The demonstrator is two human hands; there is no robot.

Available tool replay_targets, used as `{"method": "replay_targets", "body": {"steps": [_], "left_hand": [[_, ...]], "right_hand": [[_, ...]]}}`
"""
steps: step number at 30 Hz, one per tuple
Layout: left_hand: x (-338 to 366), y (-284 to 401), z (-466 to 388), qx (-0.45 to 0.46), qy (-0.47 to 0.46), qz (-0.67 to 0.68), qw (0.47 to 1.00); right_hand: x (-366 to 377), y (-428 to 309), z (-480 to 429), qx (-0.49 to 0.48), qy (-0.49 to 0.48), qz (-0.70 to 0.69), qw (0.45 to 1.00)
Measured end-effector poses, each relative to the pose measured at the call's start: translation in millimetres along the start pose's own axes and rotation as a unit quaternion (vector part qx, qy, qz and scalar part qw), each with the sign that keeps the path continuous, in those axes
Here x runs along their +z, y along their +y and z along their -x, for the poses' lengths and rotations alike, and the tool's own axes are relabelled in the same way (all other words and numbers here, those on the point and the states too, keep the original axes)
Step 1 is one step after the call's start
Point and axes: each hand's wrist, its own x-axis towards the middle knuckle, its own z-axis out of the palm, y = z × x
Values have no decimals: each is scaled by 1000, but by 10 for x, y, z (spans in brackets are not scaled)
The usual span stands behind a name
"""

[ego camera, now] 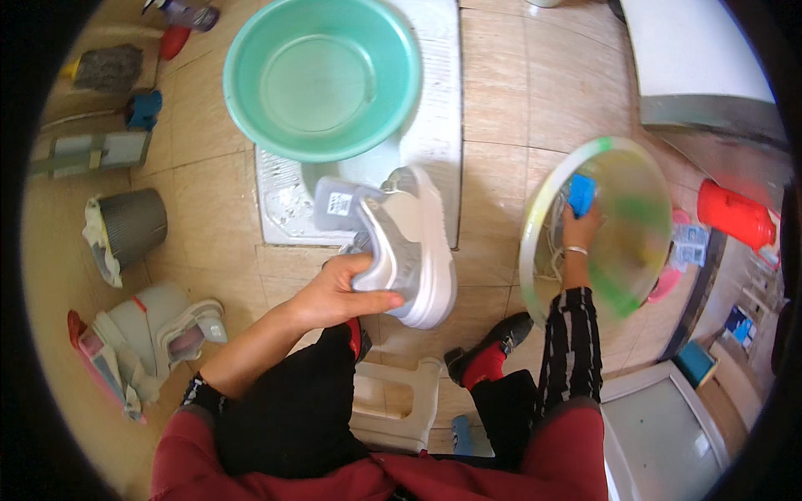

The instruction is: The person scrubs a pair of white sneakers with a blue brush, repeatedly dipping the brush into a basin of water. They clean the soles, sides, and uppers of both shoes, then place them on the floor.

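A grey and white sneaker (432, 250) is held by its heel part in my left hand (344, 291), with the thumb and fingers around the collar and its tongue raised. My right hand (580, 228) reaches down inside a round tub (532, 250) with pale and green patches, gripping a blue brush or block (582, 195); which of these it is, I cannot tell. What lies at the bottom of the tub shows only in part. Beyond the sneaker a large green plastic basin (319, 150) rests on the white floor pan (438, 125).
At the left are a grey ribbed bin (135, 225) and another shoe (188, 332) on a pale container. A beige plastic stool (401, 401) stands between my legs. Right of the tub lies a red cylindrical container (733, 213). A white cabinet (695, 50) is at upper right.
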Motion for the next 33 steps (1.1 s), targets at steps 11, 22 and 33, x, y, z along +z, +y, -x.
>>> {"method": "replay_targets", "body": {"steps": [11, 22, 33], "left_hand": [[-54, -93, -156, 188, -39, -206, 959], [92, -114, -142, 242, -36, -186, 951], [172, -219, -8, 303, -115, -254, 911]], "right_hand": [[-1369, -939, -86, 9, -130, -173, 976], [-1657, -2362, 1005, -113, -404, -332, 845], [-644, -2425, 355, -101, -426, -278, 855]]}}
